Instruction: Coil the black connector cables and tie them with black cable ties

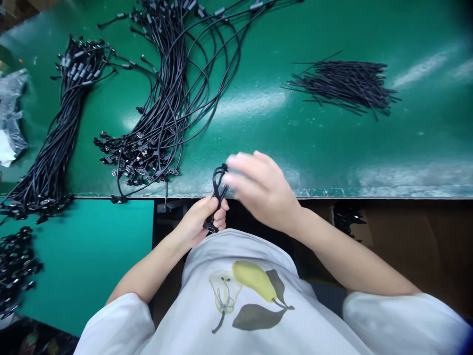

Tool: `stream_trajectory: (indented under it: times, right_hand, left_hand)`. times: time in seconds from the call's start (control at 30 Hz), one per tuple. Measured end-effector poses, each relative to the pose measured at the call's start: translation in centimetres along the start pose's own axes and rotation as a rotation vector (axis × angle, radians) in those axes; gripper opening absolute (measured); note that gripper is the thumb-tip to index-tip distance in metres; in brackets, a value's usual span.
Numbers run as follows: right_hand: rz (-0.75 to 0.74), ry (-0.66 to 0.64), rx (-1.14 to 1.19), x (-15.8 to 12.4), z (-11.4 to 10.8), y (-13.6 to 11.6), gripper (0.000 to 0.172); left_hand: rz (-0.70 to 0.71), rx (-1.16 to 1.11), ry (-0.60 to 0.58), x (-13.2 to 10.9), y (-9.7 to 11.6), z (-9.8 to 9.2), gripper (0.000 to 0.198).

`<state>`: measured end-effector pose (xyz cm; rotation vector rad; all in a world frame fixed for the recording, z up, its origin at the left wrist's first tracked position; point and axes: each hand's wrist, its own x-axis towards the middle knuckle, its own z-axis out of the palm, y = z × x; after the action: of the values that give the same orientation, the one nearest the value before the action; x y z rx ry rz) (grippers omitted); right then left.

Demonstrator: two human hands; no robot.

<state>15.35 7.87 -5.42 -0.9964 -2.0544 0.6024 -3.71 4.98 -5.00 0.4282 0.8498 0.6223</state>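
My left hand (201,219) is closed around a short black cable (217,185), folded into a loop that stands up above the fingers. One connector end of the cable shows below the thumb, pointing down. Just to the right of the loop's top is my right hand (266,192), its fingers smeared by motion. Whether those fingers pinch anything or touch the loop cannot be made out. Both hands are at the table's front edge, close to the white shirt.
A pile of loose black cables (172,88) lies ahead on the green table (424,143), with a bundle (70,113) farther left. Thin black ties (347,84) are heaped at the right. More coiled cables (18,266) sit on a lower green surface (99,261). A plastic bag (11,113) is far left.
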Motion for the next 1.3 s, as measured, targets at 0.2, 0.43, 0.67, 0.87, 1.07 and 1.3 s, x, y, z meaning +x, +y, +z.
stream_trajectory:
  times: [0.2, 0.43, 0.67, 0.87, 1.07, 1.3]
  right_hand:
    - [-0.558, -0.439, -0.552, -0.8, -1.4, 0.1, 0.029]
    - [-0.787, -0.376, -0.8, -1.1, -3.2, -0.1, 0.028]
    - [-0.956, -0.39, -0.706, -0.1, -4.2, 0.2, 0.021]
    - [-0.378, -0.583, -0.607, -1.1, -3.6, -2.2, 0.018]
    - [-0.403, -0.466, -0.578, -0.7, -3.1, -1.5, 0.024]
    - [-0.584, -0.386, -0.741, -0.4, -3.5, -1.7, 0.023]
  left_hand:
    - [-0.087, 0.26, -0.094, -0.3, -0.6, -0.7, 0.044]
    - [-0.303, 0.055, -0.167, -0.7, -0.8, -0.2, 0.041]
    - [-0.433, -0.111, -0.257, -1.0, -1.6, 0.5, 0.039]
    - [0.082, 0.731, -0.072, -1.1, -1.6, 0.2, 0.034]
    - [0.238, 1.014, -0.045, -1.2, -0.2, 0.2, 0.029]
    - [0.025, 0.597, -0.12, 0.1, -0.4, 0.5, 0.035]
